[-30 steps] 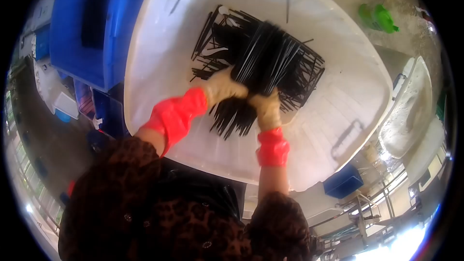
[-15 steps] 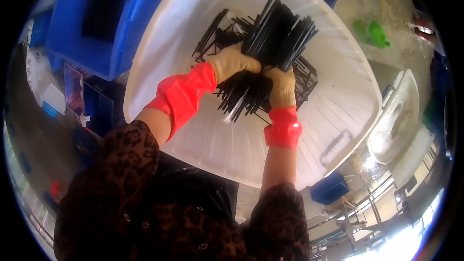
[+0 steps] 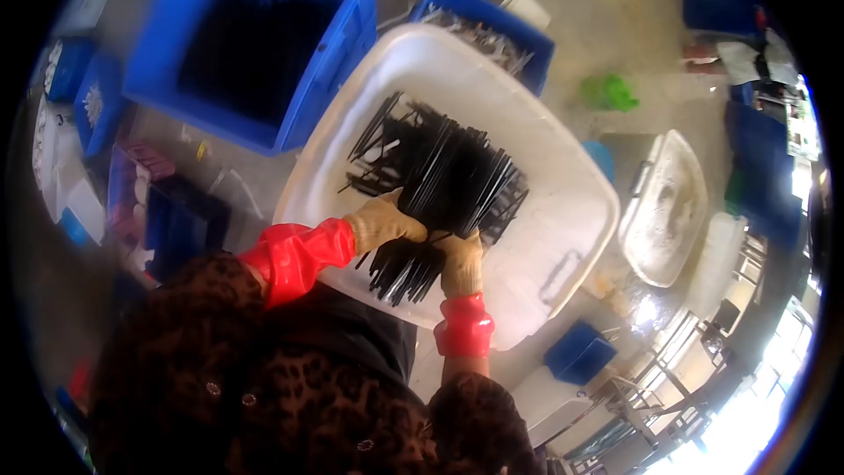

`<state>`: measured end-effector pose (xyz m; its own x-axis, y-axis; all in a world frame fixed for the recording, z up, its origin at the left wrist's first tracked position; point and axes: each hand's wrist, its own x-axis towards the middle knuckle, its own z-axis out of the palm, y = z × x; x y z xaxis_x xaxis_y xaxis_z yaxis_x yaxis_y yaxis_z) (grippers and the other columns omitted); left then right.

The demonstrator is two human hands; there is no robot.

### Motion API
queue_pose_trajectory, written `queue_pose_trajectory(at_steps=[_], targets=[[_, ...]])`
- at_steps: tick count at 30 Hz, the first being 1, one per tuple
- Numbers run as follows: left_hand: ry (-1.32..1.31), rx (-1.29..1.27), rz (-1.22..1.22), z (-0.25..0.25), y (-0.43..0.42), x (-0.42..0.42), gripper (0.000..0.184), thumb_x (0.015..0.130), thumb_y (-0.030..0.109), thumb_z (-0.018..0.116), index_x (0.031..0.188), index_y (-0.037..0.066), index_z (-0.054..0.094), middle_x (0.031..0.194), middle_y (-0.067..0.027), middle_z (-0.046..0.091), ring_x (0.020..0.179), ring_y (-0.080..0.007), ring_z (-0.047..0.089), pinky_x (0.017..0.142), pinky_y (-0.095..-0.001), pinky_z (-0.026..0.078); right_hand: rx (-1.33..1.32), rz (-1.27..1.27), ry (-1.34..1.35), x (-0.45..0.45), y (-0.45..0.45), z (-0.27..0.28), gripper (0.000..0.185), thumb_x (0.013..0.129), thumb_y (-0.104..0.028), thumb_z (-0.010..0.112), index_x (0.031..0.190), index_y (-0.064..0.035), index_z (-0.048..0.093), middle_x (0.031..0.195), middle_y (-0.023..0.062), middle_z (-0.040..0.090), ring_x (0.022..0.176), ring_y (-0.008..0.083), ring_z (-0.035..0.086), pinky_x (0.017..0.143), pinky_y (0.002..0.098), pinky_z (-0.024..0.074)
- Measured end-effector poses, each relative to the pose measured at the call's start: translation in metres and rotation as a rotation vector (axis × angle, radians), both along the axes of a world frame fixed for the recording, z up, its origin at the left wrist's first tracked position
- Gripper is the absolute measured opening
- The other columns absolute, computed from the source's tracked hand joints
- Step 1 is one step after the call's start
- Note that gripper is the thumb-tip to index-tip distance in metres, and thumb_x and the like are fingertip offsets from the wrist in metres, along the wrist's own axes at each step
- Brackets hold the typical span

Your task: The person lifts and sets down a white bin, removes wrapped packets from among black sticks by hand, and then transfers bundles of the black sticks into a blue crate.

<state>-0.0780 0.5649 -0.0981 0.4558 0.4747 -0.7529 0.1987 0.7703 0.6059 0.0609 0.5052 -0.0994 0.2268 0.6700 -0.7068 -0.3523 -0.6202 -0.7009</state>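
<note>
Both my hands wear cream knit gloves with red rubber cuffs. Between them is a thick bundle of thin black sticks [image 3: 457, 178], straw-like in shape, held over a white plastic tub [image 3: 563, 211]. My left hand [image 3: 385, 220] grips the bundle from its left side. On the lower right, my right hand [image 3: 462, 259] is closed round the same bundle, the thumbs close together. The fingers are partly hidden behind the sticks. More loose black sticks [image 3: 374, 136] lie crossed in the tub under and beside the bundle.
A large blue crate [image 3: 338, 70] with dark contents stands at the upper left. Behind the tub, a smaller blue bin [image 3: 541, 57] holds pale scraps. A green object [image 3: 611, 92] lies on the floor to the right, near a white basin [image 3: 668, 211]. A blue box [image 3: 580, 352] sits lower right.
The view has shifted, so the tub appears lower and more surroundings show. Both hands still hold the bundle, now nearer my body and turned somewhat in view.
</note>
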Motion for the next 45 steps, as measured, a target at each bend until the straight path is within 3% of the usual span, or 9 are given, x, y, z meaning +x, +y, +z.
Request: queue_pose_trajectory(at_steps=[2,12,15,18,23,33,35,42,45], targets=[[0.002,0.144,-0.137,0.034,-0.003,-0.005,0.051,0.056,0.014,0.070,0.101,-0.004,0.051,0.092,-0.0096,0.059,0.084,-0.0188,0.055,0.080,-0.0263,0.042,0.337,0.390,-0.521,0.009,-0.020,0.010,0.034,0.064,-0.001,0.052,0.098,0.0009,0.052,0.084,0.0054,0.057,0.071,0.0137,0.053,0.064,0.0238,0.0436],[-0.121,0.170,-0.099,0.188,-0.109,-0.045,0.048,0.059,0.013,0.068,0.100,-0.005,0.052,0.087,-0.0113,0.058,0.082,-0.0181,0.053,0.075,-0.0269,0.041,0.152,0.027,-0.247,-0.037,-0.119,0.159,0.025,0.060,0.007,0.052,0.080,-0.0048,0.061,0.081,0.0180,0.056,0.079,0.0322,0.055,0.071,0.0359,0.0436],[-0.117,0.229,-0.094,0.180,-0.140,-0.050,0.041,0.064,0.015,0.063,0.102,0.003,0.054,0.087,-0.0127,0.058,0.083,-0.0223,0.054,0.077,-0.0284,0.041,0.628,0.477,-0.850,-0.035,-0.159,0.167,0.020,0.063,0.004,0.054,0.081,-0.0019,0.059,0.079,0.0175,0.056,0.074,0.0309,0.056,0.067,0.0344,0.0458],[-0.166,0.590,-0.254,0.172,-0.162,-0.054,0.019,0.073,0.024,0.050,0.090,0.021,0.058,0.085,-0.0130,0.057,0.084,-0.0300,0.054,0.079,-0.0331,0.039,0.585,0.073,-0.214,-0.012,-0.184,0.083,0.019,0.064,0.000,0.053,0.083,0.0023,0.056,0.076,0.0127,0.057,0.069,0.0252,0.057,0.062,0.0303,0.0472],[-0.003,0.488,-0.386,0.208,-0.151,-0.058,0.038,0.063,0.027,0.059,0.094,0.004,0.057,0.085,-0.0161,0.058,0.082,-0.0265,0.056,0.075,-0.0322,0.042,0.517,0.051,-0.196,-0.023,-0.189,0.117,0.019,0.064,0.005,0.054,0.079,-0.0053,0.061,0.090,0.0123,0.056,0.080,0.0233,0.056,0.071,0.0271,0.0446],[-0.296,0.378,-0.086,0.127,-0.044,-0.163,0.035,0.064,0.021,0.063,0.094,0.003,0.059,0.085,-0.0117,0.060,0.080,-0.0190,0.056,0.072,-0.0280,0.043,0.117,0.035,-0.427,-0.153,-0.051,0.148,0.018,0.063,0.005,0.052,0.078,0.0001,0.059,0.080,0.0181,0.057,0.076,0.0314,0.056,0.068,0.0335,0.0454],[-0.411,0.763,-0.179,0.084,-0.011,-0.202,0.024,0.074,0.017,0.054,0.098,0.016,0.058,0.089,-0.0094,0.060,0.080,-0.0209,0.057,0.073,-0.0294,0.043,0.673,0.795,-1.091,-0.172,-0.013,0.147,0.018,0.062,0.006,0.052,0.078,0.0010,0.059,0.082,0.0172,0.058,0.077,0.0302,0.056,0.068,0.0335,0.0455],[-0.345,-0.079,0.387,0.117,0.119,-0.288,0.033,0.059,0.007,0.067,0.089,-0.003,0.057,0.077,-0.0100,0.060,0.069,-0.0142,0.057,0.065,-0.0243,0.046,0.663,0.765,-0.757,-0.257,0.155,0.137,0.016,0.068,-0.002,0.050,0.079,0.0010,0.060,0.083,0.0181,0.057,0.078,0.0252,0.056,0.069,0.0294,0.0448],[-0.041,0.594,0.197,0.131,0.174,-0.323,0.022,0.069,0.010,0.061,0.088,0.001,0.060,0.083,-0.0098,0.062,0.076,-0.0156,0.058,0.077,-0.0258,0.043,0.404,0.515,-0.302,-0.289,0.232,0.138,0.016,0.069,-0.004,0.049,0.079,0.0023,0.060,0.086,0.0179,0.056,0.079,0.0242,0.056,0.069,0.0294,0.0448]])
